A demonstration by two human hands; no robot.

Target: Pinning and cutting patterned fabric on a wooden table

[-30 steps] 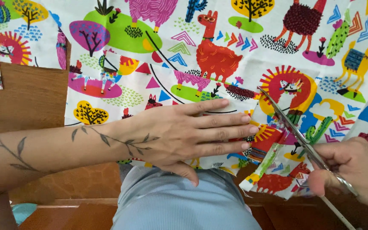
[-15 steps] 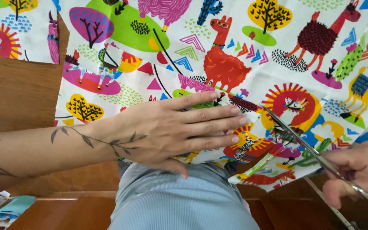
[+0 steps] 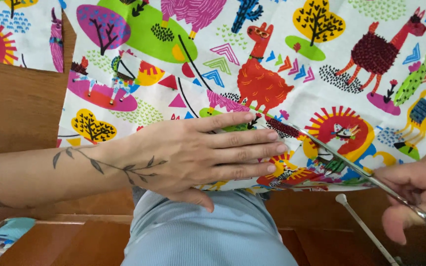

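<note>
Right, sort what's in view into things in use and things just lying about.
In use:
left hand flat on the printed fabric
right hand holding scissors

Lying about:
white stick
blue packet

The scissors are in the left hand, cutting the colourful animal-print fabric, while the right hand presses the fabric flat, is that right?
Not quite: the hands are swapped. In the head view the right hand holds the scissors, cutting the colourful animal-print fabric, while the left hand presses the fabric flat.
</note>
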